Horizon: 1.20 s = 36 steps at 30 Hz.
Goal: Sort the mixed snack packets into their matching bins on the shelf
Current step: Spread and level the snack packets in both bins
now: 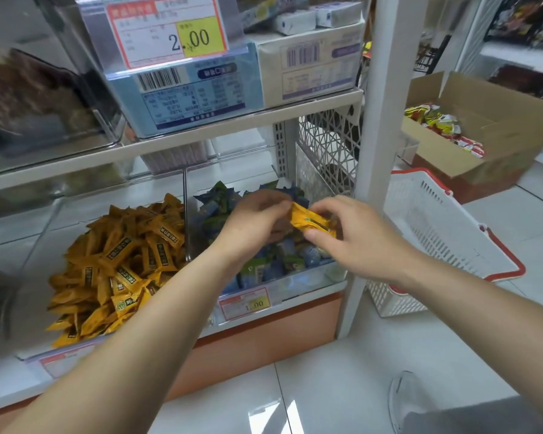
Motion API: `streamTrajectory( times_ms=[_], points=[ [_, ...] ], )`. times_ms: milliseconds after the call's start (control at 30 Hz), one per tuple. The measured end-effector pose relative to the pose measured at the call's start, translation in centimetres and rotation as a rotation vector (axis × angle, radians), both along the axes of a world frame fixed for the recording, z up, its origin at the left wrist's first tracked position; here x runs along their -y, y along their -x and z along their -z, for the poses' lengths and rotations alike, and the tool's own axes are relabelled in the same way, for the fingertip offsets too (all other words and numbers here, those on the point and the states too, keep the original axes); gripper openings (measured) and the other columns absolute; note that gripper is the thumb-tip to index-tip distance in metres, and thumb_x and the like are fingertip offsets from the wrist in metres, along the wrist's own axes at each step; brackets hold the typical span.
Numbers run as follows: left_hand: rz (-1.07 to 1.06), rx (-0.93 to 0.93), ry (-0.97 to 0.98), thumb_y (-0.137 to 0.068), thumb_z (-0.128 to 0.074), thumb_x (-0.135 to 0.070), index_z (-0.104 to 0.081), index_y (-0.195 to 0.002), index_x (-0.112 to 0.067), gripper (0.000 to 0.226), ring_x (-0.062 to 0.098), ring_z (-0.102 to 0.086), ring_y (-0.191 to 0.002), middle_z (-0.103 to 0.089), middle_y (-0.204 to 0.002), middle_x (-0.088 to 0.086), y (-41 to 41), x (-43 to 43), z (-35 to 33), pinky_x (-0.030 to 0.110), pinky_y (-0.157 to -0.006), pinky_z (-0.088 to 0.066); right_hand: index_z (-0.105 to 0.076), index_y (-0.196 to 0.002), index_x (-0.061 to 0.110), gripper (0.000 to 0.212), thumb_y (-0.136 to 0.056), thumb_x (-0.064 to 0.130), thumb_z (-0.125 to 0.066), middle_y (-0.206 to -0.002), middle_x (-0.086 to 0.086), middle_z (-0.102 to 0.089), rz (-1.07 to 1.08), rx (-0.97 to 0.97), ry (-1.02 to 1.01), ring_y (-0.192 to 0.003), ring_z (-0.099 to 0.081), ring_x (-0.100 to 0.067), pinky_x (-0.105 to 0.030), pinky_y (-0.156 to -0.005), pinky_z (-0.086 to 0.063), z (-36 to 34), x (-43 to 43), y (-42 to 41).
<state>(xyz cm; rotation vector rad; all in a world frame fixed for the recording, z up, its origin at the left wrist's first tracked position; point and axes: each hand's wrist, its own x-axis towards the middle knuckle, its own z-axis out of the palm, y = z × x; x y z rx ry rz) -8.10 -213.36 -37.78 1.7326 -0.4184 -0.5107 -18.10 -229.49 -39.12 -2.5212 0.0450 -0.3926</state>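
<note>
Both of my hands hover over the clear right-hand bin (295, 285), which holds several blue and green snack packets (264, 267). An orange packet (311, 220) is between them: my right hand (351, 233) pinches its right end, and my left hand (254, 220) curls its fingers onto its left end. The clear bin (22, 321) to the left holds a heap of matching orange packets (116, 267). Part of the blue packets is hidden under my hands.
A white shopping basket with red handles (439, 242) leans on the floor right of the white shelf post (376, 126). An open cardboard box (489, 126) with red and yellow packets stands behind it. Boxed goods and a 2.00 price tag (166, 29) sit on the upper shelf.
</note>
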Motion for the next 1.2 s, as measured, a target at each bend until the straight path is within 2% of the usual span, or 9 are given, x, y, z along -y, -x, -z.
streamTrajectory(
  times_ms=[133, 300, 467, 567, 733, 833, 1000, 1100, 1200],
  points=[
    [0.082, 0.356, -0.292, -0.097, -0.057, -0.024, -0.067, -0.104, -0.022, 0.012, 0.021, -0.067, -0.102, -0.071, -0.106, 0.001, -1.2, 0.8, 1.5, 0.04, -0.09, -0.053, -0.063, -0.105, 0.031, 0.024, -0.085, 0.041, -0.07, -0.095, 0.017, -0.061, 0.024, -0.043, -0.09, -0.088, -0.056, 0.002, -0.01, -0.067, -0.039, 0.0, 2.2, 3.1],
    [0.32, 0.554, -0.573, -0.095, -0.061, -0.031, -0.068, -0.114, -0.021, 0.023, 0.013, -0.062, -0.104, -0.069, -0.114, -0.003, -2.1, 3.4, 3.3, 0.03, -0.088, -0.05, -0.049, -0.075, 0.017, 0.025, -0.095, 0.032, -0.055, -0.07, 0.003, -0.051, 0.015, -0.105, -0.005, -0.068, -0.047, -0.008, -0.022, -0.061, -0.033, 1.0, 3.5, 5.6],
    [0.411, 0.739, -0.838, -0.087, -0.07, -0.039, -0.063, -0.119, -0.02, 0.038, 0.022, -0.06, -0.105, -0.065, -0.115, 0.002, -3.0, 5.6, 5.4, 0.037, -0.086, -0.051, -0.051, -0.086, 0.018, 0.02, -0.099, 0.034, -0.051, -0.068, 0.001, -0.062, 0.043, -0.225, -0.193, -0.065, -0.058, -0.006, -0.027, -0.064, -0.044, 1.7, 4.0, 5.9],
    [0.386, 0.744, -0.867, -0.076, -0.073, -0.055, -0.049, -0.132, -0.026, 0.068, 0.027, -0.052, -0.114, -0.052, -0.127, 0.006, -3.6, 6.0, 6.7, 0.038, -0.089, -0.048, -0.05, -0.092, 0.018, 0.018, -0.1, 0.034, -0.051, -0.077, 0.003, -0.066, 0.019, -0.33, -0.192, -0.066, -0.061, -0.005, -0.036, -0.072, -0.05, 2.3, 4.5, 5.6],
    [0.492, 0.731, -1.021, -0.062, -0.072, -0.075, -0.02, -0.151, -0.037, 0.11, 0.033, -0.042, -0.133, -0.031, -0.154, 0.004, -4.9, 6.5, 7.4, 0.042, -0.1, -0.045, -0.044, -0.088, 0.026, 0.017, -0.1, 0.037, -0.049, -0.088, 0.003, -0.066, -0.032, -0.371, -0.146, -0.079, -0.059, -0.01, -0.031, -0.075, -0.046, 2.7, 4.9, 5.2],
    [0.534, 0.799, -1.047, -0.061, -0.075, -0.072, -0.027, -0.142, -0.038, 0.099, 0.03, -0.051, -0.121, -0.046, -0.143, -0.002, -4.9, 6.6, 7.6, 0.044, -0.09, -0.051, -0.045, -0.088, 0.026, 0.017, -0.1, 0.038, -0.049, -0.087, 0.003, -0.065, -0.046, -0.366, -0.12, -0.08, -0.06, -0.011, -0.031, -0.075, -0.047, 2.5, 4.9, 5.1],
    [0.327, 0.582, -0.668, -0.075, -0.078, -0.039, -0.052, -0.113, -0.034, 0.046, 0.018, -0.06, -0.102, -0.061, -0.104, -0.008, -6.7, 5.4, 5.8, 0.029, -0.076, -0.044, -0.044, -0.088, 0.02, 0.023, -0.101, 0.039, -0.048, -0.076, 0.0, -0.057, -0.03, -0.299, -0.092, -0.071, -0.054, -0.015, -0.034, -0.062, -0.041, 2.1, 4.5, 4.8],
    [0.142, 0.685, -0.677, -0.078, -0.08, -0.036, -0.048, -0.127, -0.023, 0.06, 0.019, -0.052, -0.103, -0.057, -0.112, -0.002, -8.0, 4.2, 4.5, 0.032, -0.083, -0.043, -0.042, -0.086, 0.022, 0.024, -0.102, 0.04, -0.046, -0.073, 0.002, -0.05, -0.012, -0.259, -0.043, -0.066, -0.046, -0.01, -0.028, -0.055, -0.029, 1.9, 4.4, 4.8],
    [0.087, 0.786, -0.912, -0.077, -0.081, -0.04, -0.035, -0.142, -0.015, 0.083, 0.033, -0.051, -0.118, -0.052, -0.13, 0.013, -7.7, 4.3, 3.7, 0.045, -0.091, -0.049, -0.04, -0.083, 0.021, 0.026, -0.101, 0.04, -0.047, -0.072, 0.0, -0.05, -0.015, -0.274, -0.023, -0.065, -0.046, -0.011, -0.03, -0.055, -0.03, 1.9, 4.4, 4.9]
  ],
)
